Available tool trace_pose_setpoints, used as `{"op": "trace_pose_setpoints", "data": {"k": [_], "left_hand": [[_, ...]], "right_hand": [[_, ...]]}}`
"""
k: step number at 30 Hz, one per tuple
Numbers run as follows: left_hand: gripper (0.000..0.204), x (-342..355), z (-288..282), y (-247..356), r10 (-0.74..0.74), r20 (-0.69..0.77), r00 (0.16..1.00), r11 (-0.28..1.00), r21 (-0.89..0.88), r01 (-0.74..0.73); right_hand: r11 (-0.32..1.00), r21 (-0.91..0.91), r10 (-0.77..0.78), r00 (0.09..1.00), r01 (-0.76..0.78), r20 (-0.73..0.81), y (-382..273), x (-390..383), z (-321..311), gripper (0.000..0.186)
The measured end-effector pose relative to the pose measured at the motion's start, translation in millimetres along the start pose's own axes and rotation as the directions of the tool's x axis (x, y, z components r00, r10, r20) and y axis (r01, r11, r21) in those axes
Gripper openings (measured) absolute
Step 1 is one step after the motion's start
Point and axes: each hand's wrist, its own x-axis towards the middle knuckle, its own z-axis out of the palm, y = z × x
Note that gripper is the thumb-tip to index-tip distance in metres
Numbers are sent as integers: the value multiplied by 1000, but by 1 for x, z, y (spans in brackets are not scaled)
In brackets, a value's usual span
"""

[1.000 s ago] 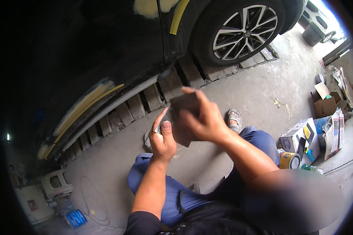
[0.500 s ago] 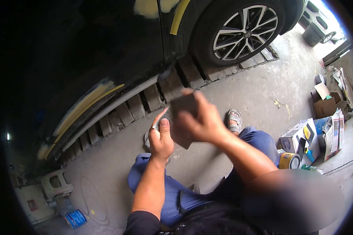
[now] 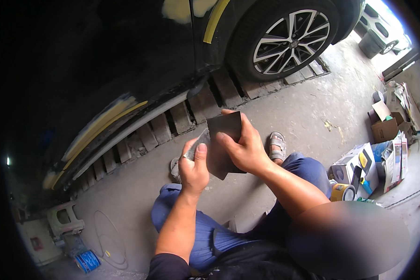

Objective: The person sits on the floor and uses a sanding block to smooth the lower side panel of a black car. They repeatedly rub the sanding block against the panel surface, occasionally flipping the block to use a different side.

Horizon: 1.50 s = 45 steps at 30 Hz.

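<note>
While the head view looks down over two bent knees in blue trousers [image 3: 191, 233], a dark sheet of abrasive paper [image 3: 221, 144] is held up between both hands above the concrete floor [image 3: 308, 107]. By the right hand [image 3: 247, 149] the sheet is gripped at its right edge, the thumb laid across the near face and the fingers closed behind it, so the hand is shut on the paper. By the left hand [image 3: 193, 168] the lower left part is pinched, the thumb pressed upright on the near face and the remaining fingers curled behind; a ring is worn on one finger. The sheet's long axis runs from far to near, tilted slightly, and it lies just between the hands, touching both; neither hand is clearly nearer, though more of the sheet is covered by the right. Whether the paper is folded double cannot be told for certain.

Beyond the hands a black car body [image 3: 126, 70] with yellow masking tape [image 3: 217, 18] and pale filler patches is seen, with an alloy wheel [image 3: 291, 39] to the far right. A sandalled foot [image 3: 277, 144] rests on the floor just right of the hands. Cardboard boxes [image 3: 385, 130] and a roll of tape [image 3: 343, 192] lie to the right, and a blue tin [image 3: 87, 261] at the near left
</note>
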Motion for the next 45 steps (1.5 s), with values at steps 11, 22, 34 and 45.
{"op": "trace_pose_setpoints", "data": {"k": [11,22,34,45], "left_hand": [[27,-4,7,0,54,258,965,989,122,-88],[27,22,-19,-12,-433,229,872,605,-643,470],[13,39,-24,-19,-372,-80,925,699,-679,222],[15,28,-19,-27,-89,-54,995,975,-209,76]], "right_hand": [[993,114,-12,999,16,-41,8,17,-19,53],[996,78,-30,999,33,-36,-5,21,-42,52],[933,-320,-15,906,165,422,1,-1,-25,54],[990,-112,125,900,-86,418,1,5,-24,57]]}}
